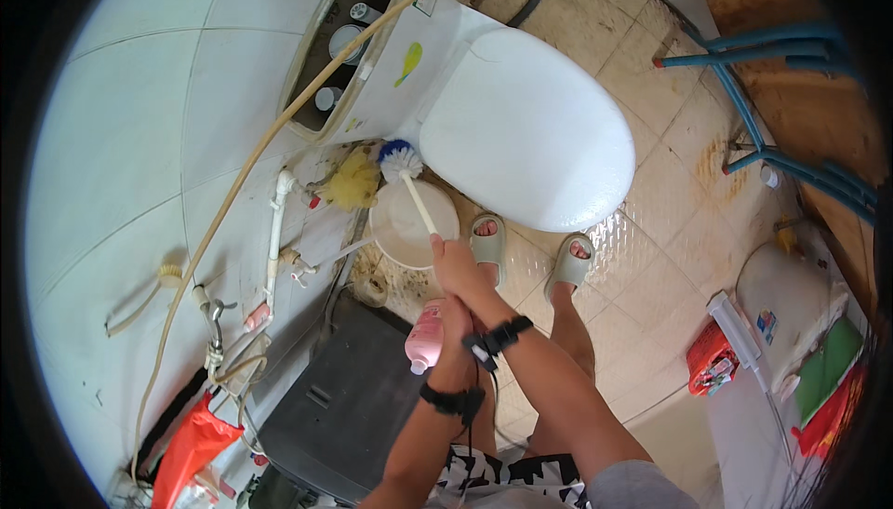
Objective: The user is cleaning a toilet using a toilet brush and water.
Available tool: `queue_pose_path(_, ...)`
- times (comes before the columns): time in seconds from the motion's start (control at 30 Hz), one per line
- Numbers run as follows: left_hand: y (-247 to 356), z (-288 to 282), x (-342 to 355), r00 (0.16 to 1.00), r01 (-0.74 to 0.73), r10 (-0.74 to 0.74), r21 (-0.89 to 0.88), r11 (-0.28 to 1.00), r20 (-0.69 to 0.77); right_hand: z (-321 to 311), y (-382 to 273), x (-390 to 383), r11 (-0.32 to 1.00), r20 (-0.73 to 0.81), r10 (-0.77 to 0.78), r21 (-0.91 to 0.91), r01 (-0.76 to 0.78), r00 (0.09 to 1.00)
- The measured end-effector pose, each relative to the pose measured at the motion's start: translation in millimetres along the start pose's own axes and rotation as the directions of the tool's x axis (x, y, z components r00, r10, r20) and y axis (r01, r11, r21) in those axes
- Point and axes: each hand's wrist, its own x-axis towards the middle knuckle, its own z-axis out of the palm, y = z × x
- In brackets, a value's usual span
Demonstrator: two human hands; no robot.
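Note:
My right hand [459,270] is closed around the cream handle of a toilet brush [420,205]. Its white bristles, with blue ones behind, are at the far edge of a round, pale basin [445,194], close to the toilet's base. Just below, my left hand [454,323] is closed too, in line with the handle and apparently gripping its lower end, though its fingers are mostly hidden. A pink bottle [425,340] with a pale pink cap shows beside my left hand, which partly covers it. The white toilet [530,127] has its lid down.
The toilet's tank [402,67] is uncovered, with bottles inside. A yellow mesh puff [353,181] hangs near the pipes. A tan hose [251,157] crosses the left wall. A black-lidded bin [339,397] stands lower left. Blue metal legs [741,118] and a red packet [714,360] are right.

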Motion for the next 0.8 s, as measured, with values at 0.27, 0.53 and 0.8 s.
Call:
queue_pose_path(0.27, 73.7, 7.0, -13.4, 0.99, -0.099, 0.05, 0.408, 0.908, 0.129, -20.7, -36.6, 23.8, 0.993, -0.161, 0.0, 0.114, 0.018, 0.987)
queue_pose_path(0.53, 185.9, 108.2, -1.0, 0.855, -0.216, 0.015, 0.331, 0.918, 0.518, -119.6, -141.9, 98.4, 0.803, -0.113, 0.189, 0.59, -0.088, 0.975)
queue_pose_path(0.8, 126.8, 40.5, -31.2, 0.933, -0.053, -0.065, 0.312, 0.949, 0.355, -44.2, -65.1, 51.7, 0.949, -0.179, 0.136, 0.306, -0.076, 0.974)
